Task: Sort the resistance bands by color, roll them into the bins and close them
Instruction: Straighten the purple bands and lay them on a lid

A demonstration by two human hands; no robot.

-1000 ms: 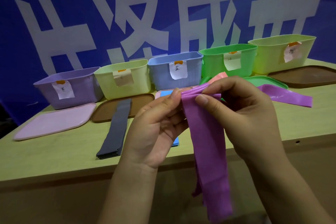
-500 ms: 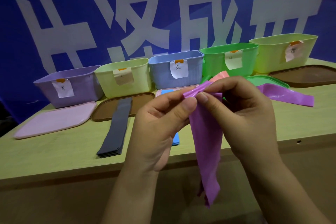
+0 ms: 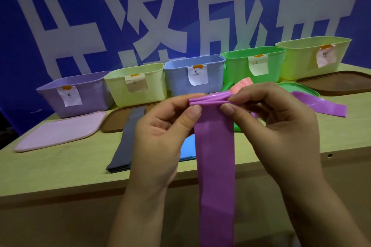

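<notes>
Both hands hold a long flat purple rubber resistance band [image 3: 214,156] in front of the table edge, near the centre of the view. The left hand [image 3: 158,136] pinches the band's bunched top edge between thumb and forefinger on its 9 o'clock side; the right hand [image 3: 277,126] pinches the same gathered edge on its 3 o'clock side. From that folded top the band hangs straight down toward 6 o'clock, past the front of the pale yellow-green wooden table [image 3: 60,170] and out of the bottom of the view.

Along the back of the table, from 9 o'clock round to 2 o'clock, stand five open plastic bins, each with a paper label: a lilac bin [image 3: 88,96], a pale yellow-green bin [image 3: 154,84], a light blue bin [image 3: 176,78], a bright green bin [image 3: 236,66] and a larger pale yellow bin [image 3: 301,60]. A pink flat lid [image 3: 60,132] lies in front of the lilac bin, a brown lid [image 3: 116,120] just beside it, a green lid [image 3: 297,89] behind the right hand and another brown lid [image 3: 337,84] at 2 o'clock.

A folded dark grey band [image 3: 128,140] lies on the table at 9 o'clock of the left hand. A blue band [image 3: 187,150] shows between the left hand and the hanging purple one. A second purple band [image 3: 321,105] lies at 3 o'clock, and a salmon-pink band [image 3: 244,84] peeks above the right hand's fingers.
</notes>
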